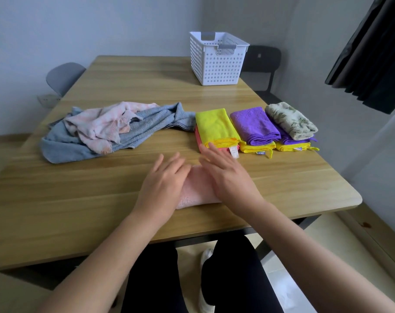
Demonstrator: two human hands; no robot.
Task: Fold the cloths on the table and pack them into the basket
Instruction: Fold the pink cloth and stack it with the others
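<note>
A wooden table [79,199] is seen from above, from a seated person's viewpoint; at its near middle a pale pink cloth [197,190] is lain flat as a narrow folded strip, and both bare hands are pressed on it. The left hand [163,177] is laid palm down with fingers spread over the strip's left side; the right hand [225,175] is laid flat along its right side, fingers extended and loosely together; nothing is pinched by either hand, so a smoothing of the fold is judged to be in hand.

To the right, three folded stacks are lined up: a yellow-green cloth [215,126] on a coral one, a purple cloth [255,125] on a yellow one, and a leaf-print cloth [290,120] on purple and yellow ones. To the left, an unfolded heap is left: a worn pink rag [97,127] on a crumpled blue towel [144,125].

The white perforated basket [216,62] is stood at the far edge, well apart from every cloth; no cloth can be seen through its holes, though its floor is hidden. The folding is judged to be mostly done; two cloths remain unfolded, and the packing appears not yet begun.
</note>
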